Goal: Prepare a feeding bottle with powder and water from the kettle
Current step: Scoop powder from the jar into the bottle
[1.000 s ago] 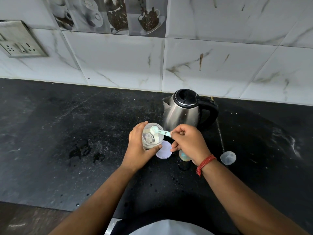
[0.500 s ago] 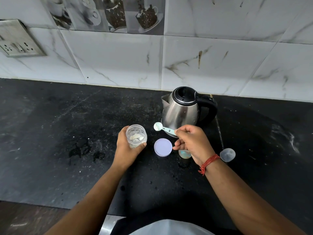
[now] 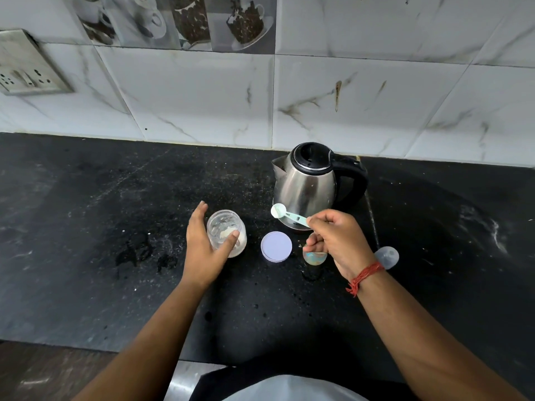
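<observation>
One scoop [image 3: 279, 211] of powder is being pinched by the right hand [image 3: 337, 240] in front of the kettle [image 3: 307, 183]. Left of the kettle, the jar [image 3: 227, 237] is being touched by the left hand [image 3: 205, 250], fingers spread. The scoop is best being kept level over the bottle [image 3: 315, 256].

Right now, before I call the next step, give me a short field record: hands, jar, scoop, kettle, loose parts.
left hand: left hand open around the jar, thumb on its front
jar: upright on the counter, lid off, pale powder low inside
right hand: right hand pinches the scoop handle
scoop: held above the counter, bowl toward the kettle
kettle: upright, lid closed, handle to the right
loose parts: round lid flat between the hands; clear cap right of the wrist
bottle: bottle mostly hidden under the right hand
</observation>
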`<state>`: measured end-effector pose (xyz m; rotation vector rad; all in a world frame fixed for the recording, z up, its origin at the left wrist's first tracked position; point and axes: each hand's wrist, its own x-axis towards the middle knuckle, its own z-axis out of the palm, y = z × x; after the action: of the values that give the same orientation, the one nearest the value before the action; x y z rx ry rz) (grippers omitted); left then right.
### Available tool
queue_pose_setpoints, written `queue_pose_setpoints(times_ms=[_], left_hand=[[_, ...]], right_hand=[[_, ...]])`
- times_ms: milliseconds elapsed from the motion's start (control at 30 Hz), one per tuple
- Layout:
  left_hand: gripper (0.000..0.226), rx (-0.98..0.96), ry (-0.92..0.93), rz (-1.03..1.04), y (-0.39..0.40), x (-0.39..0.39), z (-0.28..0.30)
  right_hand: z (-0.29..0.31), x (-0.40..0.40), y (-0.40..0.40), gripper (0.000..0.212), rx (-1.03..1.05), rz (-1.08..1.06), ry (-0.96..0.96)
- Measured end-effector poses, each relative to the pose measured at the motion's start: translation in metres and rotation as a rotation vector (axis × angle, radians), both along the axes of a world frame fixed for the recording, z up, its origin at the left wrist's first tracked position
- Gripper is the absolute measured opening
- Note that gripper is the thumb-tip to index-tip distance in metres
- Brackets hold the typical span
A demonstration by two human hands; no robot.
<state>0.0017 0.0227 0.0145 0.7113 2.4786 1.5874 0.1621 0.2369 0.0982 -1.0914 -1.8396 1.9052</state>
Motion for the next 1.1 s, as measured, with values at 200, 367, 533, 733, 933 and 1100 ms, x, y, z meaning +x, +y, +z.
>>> queue_pose_setpoints(times_ms=[200,367,533,733,933,1100], left_hand=[[0.061,0.079,0.405,-0.197,0.034,0.019,0.032],[0.064,0.017,0.302,-0.361,0.064,0.041,0.031],[0.07,-0.063,0.204,-0.476,0.087,0.06,0.018],[0.075,-0.139,0.096,-0.53,0.111,0.072,-0.002],[0.073,-0.224,-0.074,-0.549,0.128,0.077,-0.016],[0.052,-0.194,-0.123,-0.547,0.13,0.081,-0.019]], right_hand=[[0.001,0.017,0.014,0.012,-0.005,-0.062,0.021],[-0.002,0.034,0.027,0.012,0.0,-0.11,0.028],[-0.009,0.055,0.038,0.012,0.0,-0.148,0.003],[-0.015,0.073,0.047,0.011,-0.005,-0.175,-0.014],[-0.018,0.081,0.051,0.01,0.05,-0.158,-0.049],[-0.021,0.08,0.048,0.012,0.168,-0.128,-0.105]])
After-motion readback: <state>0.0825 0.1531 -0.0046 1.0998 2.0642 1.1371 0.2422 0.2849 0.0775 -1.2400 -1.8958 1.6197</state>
